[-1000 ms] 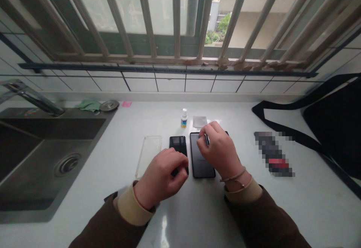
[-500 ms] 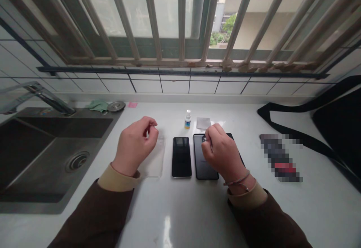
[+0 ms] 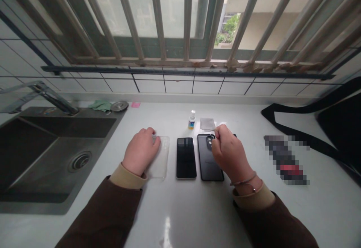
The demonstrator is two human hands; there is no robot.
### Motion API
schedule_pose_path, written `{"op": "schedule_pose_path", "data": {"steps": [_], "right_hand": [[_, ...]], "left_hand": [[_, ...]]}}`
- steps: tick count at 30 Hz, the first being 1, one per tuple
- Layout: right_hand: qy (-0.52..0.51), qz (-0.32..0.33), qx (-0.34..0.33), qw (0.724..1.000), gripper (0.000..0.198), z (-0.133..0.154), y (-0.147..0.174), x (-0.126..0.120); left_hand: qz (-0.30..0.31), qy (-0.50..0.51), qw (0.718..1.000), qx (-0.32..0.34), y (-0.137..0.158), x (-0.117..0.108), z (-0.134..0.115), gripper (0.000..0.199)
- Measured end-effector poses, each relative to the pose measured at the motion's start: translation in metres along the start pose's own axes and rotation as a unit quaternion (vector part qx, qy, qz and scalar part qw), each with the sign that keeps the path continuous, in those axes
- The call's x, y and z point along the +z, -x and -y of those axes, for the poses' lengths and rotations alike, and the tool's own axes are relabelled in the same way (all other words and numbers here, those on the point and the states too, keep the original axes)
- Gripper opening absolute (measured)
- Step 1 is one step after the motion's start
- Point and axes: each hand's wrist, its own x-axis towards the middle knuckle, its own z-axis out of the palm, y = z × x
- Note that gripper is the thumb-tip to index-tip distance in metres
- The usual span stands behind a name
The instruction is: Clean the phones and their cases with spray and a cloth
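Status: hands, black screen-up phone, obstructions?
Left hand over clear plastic phone case; right hand over black camera-backed device. Phone lies between them, uncovered.

Barred window (image 3: pixel 173 11) (greenery (image 3: pixel 231 24) outside), white tiled wall (image 3: pixel 179 87), pale countertop (image 3: pixel 203 210), metal sink (image 3: pixel 70 127)

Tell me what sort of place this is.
Most likely a kitchen, going by the metal sink, the faucet at its back edge and the white tiled wall behind.

L grip (image 3: pixel 141 151) palm-down, loosely bent; R grip (image 3: pixel 229 148) curled, knuckles up.
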Motion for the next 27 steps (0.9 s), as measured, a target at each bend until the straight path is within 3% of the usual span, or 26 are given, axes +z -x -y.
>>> {"op": "schedule_pose_path", "data": {"steps": [13, 20, 22, 25, 27], "right_hand": [[-0.011, -0.015, 0.036, 0.999, 0.016, -0.001, -0.003, -0.001], [0.017, -0.033, 0.021, 0.999, 0.015, 0.002, -0.025, -0.023], [0.047, -0.005, 0.032, 0.998, 0.014, -0.004, -0.040, -0.028], [0.098, 0.123, 0.073, 0.985, 0.020, -0.019, -0.068, -0.029], [0.115, 0.162, 0.087, 0.976, 0.022, -0.029, -0.086, -0.024]], "left_hand": [[0.035, -0.047, 0.997, -0.043, 0.005, -0.004, -0.003, 0.038], [0.036, -0.050, 0.997, -0.044, 0.005, -0.006, -0.005, 0.038], [0.034, -0.052, 0.997, -0.044, 0.005, -0.005, -0.005, 0.038], [0.030, -0.051, 0.997, -0.040, 0.005, -0.004, -0.004, 0.037], [0.027, -0.046, 0.998, -0.038, 0.006, -0.004, -0.003, 0.037]]}}
